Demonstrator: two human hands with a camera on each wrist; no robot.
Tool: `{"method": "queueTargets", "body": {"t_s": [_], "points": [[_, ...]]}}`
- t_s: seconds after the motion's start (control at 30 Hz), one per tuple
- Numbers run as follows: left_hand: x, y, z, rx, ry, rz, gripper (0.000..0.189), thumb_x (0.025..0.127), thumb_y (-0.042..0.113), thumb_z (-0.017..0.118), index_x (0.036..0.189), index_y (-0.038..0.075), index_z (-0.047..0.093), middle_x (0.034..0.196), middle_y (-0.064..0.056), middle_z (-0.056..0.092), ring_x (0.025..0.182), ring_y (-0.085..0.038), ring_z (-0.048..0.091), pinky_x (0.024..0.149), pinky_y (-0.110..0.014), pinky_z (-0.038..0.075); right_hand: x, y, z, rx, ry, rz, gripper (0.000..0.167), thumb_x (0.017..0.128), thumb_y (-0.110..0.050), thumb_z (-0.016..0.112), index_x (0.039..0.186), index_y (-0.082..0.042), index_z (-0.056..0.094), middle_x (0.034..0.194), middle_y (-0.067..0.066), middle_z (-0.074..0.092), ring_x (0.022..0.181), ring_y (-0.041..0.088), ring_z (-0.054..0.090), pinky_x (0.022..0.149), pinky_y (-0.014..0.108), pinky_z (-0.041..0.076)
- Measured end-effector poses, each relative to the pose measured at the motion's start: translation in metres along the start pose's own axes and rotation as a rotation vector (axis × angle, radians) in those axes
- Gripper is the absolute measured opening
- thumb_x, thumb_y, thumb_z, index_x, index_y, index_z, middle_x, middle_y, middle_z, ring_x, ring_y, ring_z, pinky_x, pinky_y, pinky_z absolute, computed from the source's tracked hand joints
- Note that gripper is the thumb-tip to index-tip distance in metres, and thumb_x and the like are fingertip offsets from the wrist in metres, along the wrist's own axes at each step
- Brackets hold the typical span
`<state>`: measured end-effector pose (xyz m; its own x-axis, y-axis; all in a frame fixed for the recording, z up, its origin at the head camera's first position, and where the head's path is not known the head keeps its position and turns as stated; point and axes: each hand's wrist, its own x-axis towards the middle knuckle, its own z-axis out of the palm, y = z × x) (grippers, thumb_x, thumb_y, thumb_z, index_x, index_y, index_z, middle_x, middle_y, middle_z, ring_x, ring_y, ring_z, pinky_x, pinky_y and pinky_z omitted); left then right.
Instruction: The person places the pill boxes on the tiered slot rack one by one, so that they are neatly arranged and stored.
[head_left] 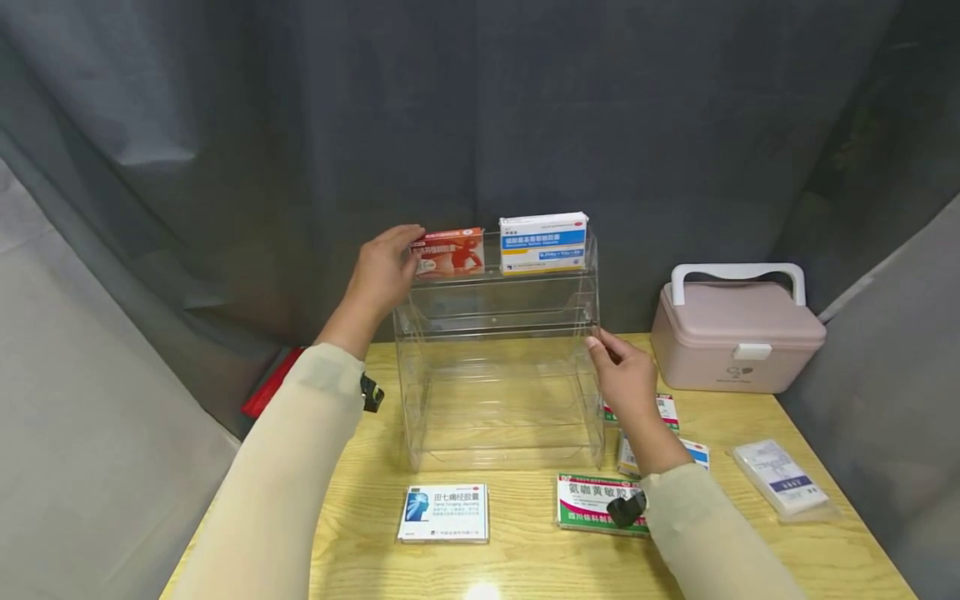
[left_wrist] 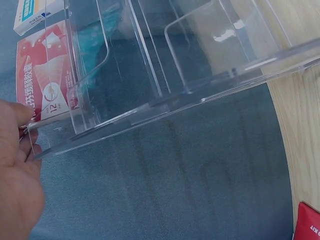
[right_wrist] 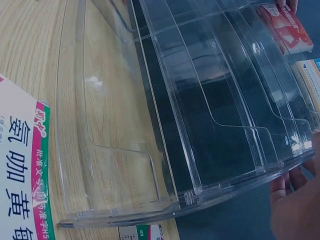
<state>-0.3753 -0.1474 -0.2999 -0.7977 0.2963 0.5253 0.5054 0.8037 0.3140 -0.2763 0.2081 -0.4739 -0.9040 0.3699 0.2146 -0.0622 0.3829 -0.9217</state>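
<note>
Pinches the left end of the red box point(head_left: 450, 252) between the fingers of the left hand point(head_left: 386, 265), up on the top tier of the clear rack point(head_left: 495, 458), at its left edge. Grips the rack's right side with the right hand point(head_left: 626, 375), thumb in front and fingers curled behind. On the same tier, to the right of the red box with a gap between: a white and blue box point(head_left: 543, 243), upright. On the table point(head_left: 525, 571), in front of the rack: a white box point(head_left: 444, 513), lying flat, and a green and white box point(head_left: 596, 504), partly hidden by the right arm point(head_left: 705, 517). Behind that: two more boxes point(head_left: 697, 454), partly covered. Farther right: a wrapped packet point(head_left: 780, 477) and a pink case point(head_left: 738, 329) with a white handle. At the far left: a red pouch point(head_left: 272, 383).
</note>
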Motion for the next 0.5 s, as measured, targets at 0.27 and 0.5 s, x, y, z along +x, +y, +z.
{"method": "queueTargets", "body": {"t_s": [0.27, 0.5], "points": [[-0.0010, -0.0002, -0.0004, 0.004, -0.007, 0.001, 0.045, 0.110, 0.013, 0.064, 0.155, 0.006, 0.061, 0.162, -0.011, 0.059, 0.150, -0.032, 0.055, 0.128, -0.048, 0.045, 0.0012, 0.0019, 0.0007, 0.007, 0.006, 0.003, 0.046, 0.108, -0.045, 0.069, 0.146, -0.019, 0.071, 0.141, 0.009, 0.075, 0.115, 0.020, 0.069, 0.076, 0.003, 0.049], [-0.0061, -0.0019, 0.0002, -0.041, 0.007, -0.014, 0.049, 0.110, 0.012, 0.065, 0.158, 0.006, 0.058, 0.165, -0.010, 0.056, 0.153, -0.032, 0.052, 0.130, -0.048, 0.043, 0.0017, 0.0026, 0.0015, 0.000, 0.020, 0.000, 0.044, 0.108, -0.044, 0.069, 0.145, -0.019, 0.073, 0.138, 0.010, 0.076, 0.110, 0.016, 0.069, 0.075, 0.004, 0.049]]}}
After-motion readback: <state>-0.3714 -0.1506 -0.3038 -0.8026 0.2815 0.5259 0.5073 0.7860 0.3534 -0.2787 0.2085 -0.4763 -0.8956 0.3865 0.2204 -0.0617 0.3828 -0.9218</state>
